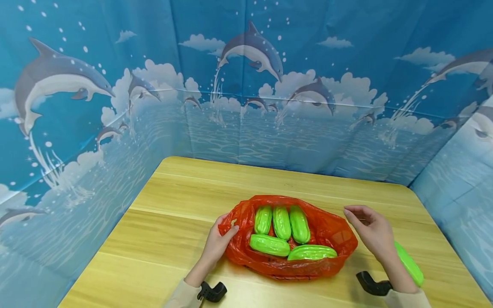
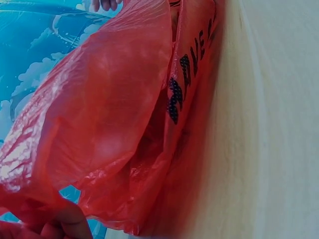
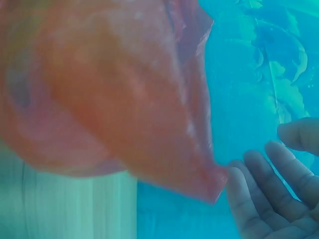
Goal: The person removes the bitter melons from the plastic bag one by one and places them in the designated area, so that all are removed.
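Note:
A red plastic bag (image 1: 285, 270) lies on the table with its mouth spread wide. Inside it are several shiny green cucumber-like vegetables (image 1: 269, 245), three side by side at the back and two lying crosswise in front. My left hand (image 1: 219, 239) pinches the bag's left rim between thumb and fingers; in the left wrist view the fingers (image 2: 70, 219) hold the red film. My right hand (image 1: 371, 231) hovers just off the bag's right end, fingers loosely bent with nothing between them. The right wrist view shows its fingers (image 3: 274, 194) apart from the bag's corner.
Another green vegetable (image 1: 409, 264) lies on the table to the right, partly hidden behind my right forearm. The wooden table (image 1: 154, 239) reaches back to a blue dolphin-print curtain (image 1: 239, 115), which also hangs at both sides. Black wrist mounts (image 1: 372, 284) sit on both wrists.

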Available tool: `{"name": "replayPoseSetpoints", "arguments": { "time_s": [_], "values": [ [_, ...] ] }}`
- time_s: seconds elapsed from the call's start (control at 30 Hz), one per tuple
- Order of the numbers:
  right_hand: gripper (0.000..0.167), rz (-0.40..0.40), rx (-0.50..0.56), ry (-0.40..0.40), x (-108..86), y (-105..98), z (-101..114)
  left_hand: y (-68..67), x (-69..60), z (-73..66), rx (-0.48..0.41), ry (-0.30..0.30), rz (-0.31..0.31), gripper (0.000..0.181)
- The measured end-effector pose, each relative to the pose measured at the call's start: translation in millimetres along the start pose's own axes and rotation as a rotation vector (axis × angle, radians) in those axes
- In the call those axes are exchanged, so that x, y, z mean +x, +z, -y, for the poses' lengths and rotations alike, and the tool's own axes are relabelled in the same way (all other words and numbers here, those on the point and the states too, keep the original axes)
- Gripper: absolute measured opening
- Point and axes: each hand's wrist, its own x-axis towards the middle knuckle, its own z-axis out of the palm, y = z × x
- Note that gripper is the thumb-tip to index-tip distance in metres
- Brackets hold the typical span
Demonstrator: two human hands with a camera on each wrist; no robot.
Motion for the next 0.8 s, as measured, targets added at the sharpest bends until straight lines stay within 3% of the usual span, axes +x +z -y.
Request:
{"name": "replayPoseSetpoints", "arguments": {
  "time_s": [0.53, 0.8],
  "values": [
    [0.040, -0.122, -0.003, 0.073, -0.1, -16, -24, 0.6, -1.1, -0.3, 0.005, 0.003, 0.002, 0.048],
    [0.050, -0.146, -0.054, 0.161, -0.7, -21, -37, 0.3, -0.6, 0.2, 0.007, 0.007, 0.004, 0.047]
  ]
}}
